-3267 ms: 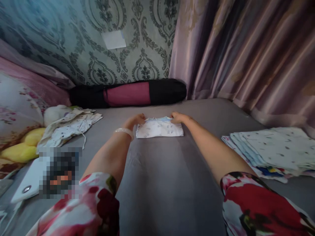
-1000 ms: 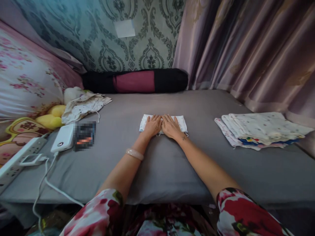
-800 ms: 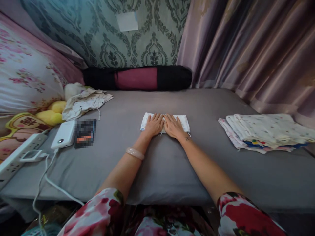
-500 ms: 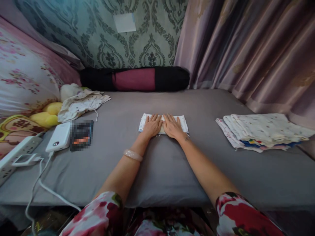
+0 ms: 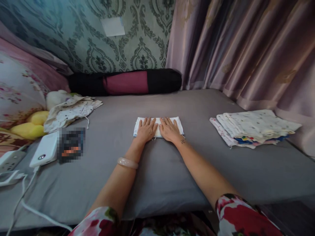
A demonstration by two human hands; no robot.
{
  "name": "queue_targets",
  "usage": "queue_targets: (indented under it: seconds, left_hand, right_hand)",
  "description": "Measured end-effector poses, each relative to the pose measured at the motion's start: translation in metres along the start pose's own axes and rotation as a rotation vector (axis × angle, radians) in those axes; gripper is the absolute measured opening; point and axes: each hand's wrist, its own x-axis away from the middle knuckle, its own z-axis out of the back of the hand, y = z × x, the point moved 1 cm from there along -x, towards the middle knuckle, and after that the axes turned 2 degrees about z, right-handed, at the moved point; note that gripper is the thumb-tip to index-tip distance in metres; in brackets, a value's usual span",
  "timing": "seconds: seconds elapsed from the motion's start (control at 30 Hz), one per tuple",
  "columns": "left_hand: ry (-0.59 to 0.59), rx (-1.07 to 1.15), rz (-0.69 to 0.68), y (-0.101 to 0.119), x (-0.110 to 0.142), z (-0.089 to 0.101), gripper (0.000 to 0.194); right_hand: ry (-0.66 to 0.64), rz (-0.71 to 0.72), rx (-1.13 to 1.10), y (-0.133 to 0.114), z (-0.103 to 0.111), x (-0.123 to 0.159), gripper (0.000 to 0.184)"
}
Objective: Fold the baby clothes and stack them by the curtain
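Observation:
A small folded white cloth [image 5: 158, 120] lies flat in the middle of the grey sheet. My left hand [image 5: 147, 129] rests palm down on its left half, fingers stretched out. On the right half, my right hand [image 5: 169, 129] lies flat as well, with its fingers slightly spread. A narrow strip of cloth shows between the two hands. Short loose threads or strings stick out at the cloth's near edge. Parts of the cloth under both palms are hidden.
A stack of folded patterned cloths [image 5: 248, 124] sits at the right. To the left are a crumpled dotted cloth [image 5: 71, 111], a white power bank [image 5: 45, 149] with cables, a power strip [image 5: 11, 160] and a blurred-out item [image 5: 71, 144]. A black and maroon roll [image 5: 125, 82] lies along the wall.
My hands have moved slightly apart on the folded cloth, baring more of it between them. The whole view has shifted a little to the right.

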Motion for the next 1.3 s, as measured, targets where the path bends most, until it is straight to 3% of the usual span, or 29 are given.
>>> queue_targets:
  seconds: [0.23,0.37,0.53,0.67,0.83,1.0,1.1,1.3]
  left_hand:
    - [0.186,-0.030,0.045,-0.004,0.002,0.007,0.058]
    - [0.065,-0.048,0.099,-0.010,0.001,0.002,0.058]
    - [-0.019,-0.048,0.122,-0.010,0.000,0.001,0.062]
    - [0.017,-0.070,0.125,-0.008,0.002,0.004,0.061]
    - [0.155,-0.101,0.172,-0.014,0.003,0.008,0.062]
    - [0.036,-0.052,0.215,-0.023,0.003,0.003,0.062]
    - [0.023,-0.030,0.208,-0.025,0.002,0.002,0.062]
    - [0.184,0.028,0.176,-0.022,0.005,0.008,0.054]
  right_hand:
    - [0.100,-0.111,0.065,0.007,0.009,0.001,0.054]
    - [0.006,-0.123,0.057,0.012,0.005,0.001,0.057]
    - [-0.010,-0.132,0.061,0.013,0.003,0.002,0.057]
    - [-0.015,-0.150,0.058,0.012,0.006,0.002,0.057]
    - [0.052,-0.266,0.087,0.022,0.009,0.003,0.060]
    - [-0.029,-0.304,0.095,0.031,0.005,0.002,0.063]
    - [-0.046,-0.312,0.101,0.032,0.004,0.002,0.063]
    - [-0.057,-0.297,0.119,0.025,0.011,0.000,0.061]
